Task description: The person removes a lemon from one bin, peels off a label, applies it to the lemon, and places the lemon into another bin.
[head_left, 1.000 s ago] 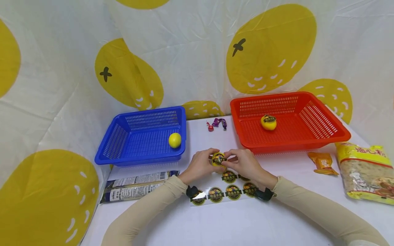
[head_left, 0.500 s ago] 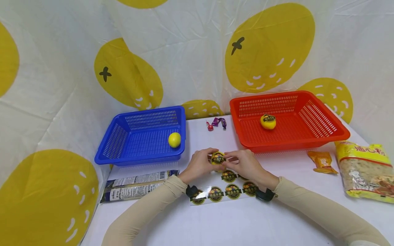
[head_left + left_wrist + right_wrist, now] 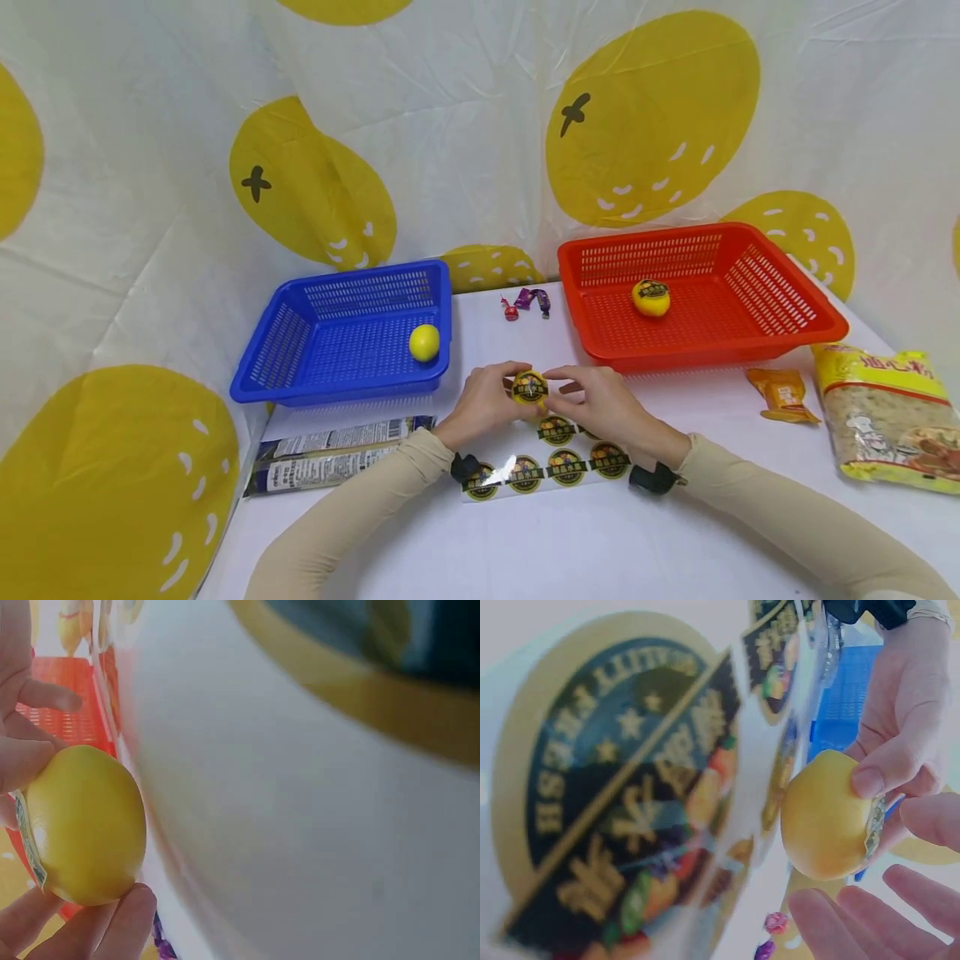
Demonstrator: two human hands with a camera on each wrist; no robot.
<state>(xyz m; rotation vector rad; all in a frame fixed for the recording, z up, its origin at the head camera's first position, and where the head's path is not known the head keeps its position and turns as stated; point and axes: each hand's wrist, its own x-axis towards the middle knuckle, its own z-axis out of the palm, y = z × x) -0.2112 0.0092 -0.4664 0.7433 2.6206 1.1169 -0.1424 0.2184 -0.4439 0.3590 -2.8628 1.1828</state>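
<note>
lemon [image 3: 86,825] pinched by left hand [image 3: 486,404]

thumb and fingers flank it; the right hand [image 3: 606,404], fingers loose, is just beside, contact unclear. sticker sheet [image 3: 566,457] below. rims behind: red basket [image 3: 720,346] at right, blue basket [image 3: 337,394] at left, tabletop [image 3: 487,342] between.

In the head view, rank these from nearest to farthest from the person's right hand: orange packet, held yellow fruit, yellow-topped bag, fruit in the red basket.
1. Held yellow fruit, just to the left.
2. Fruit in the red basket, beyond and slightly right.
3. Orange packet, farther to the right.
4. Yellow-topped bag, at the far right.
</note>
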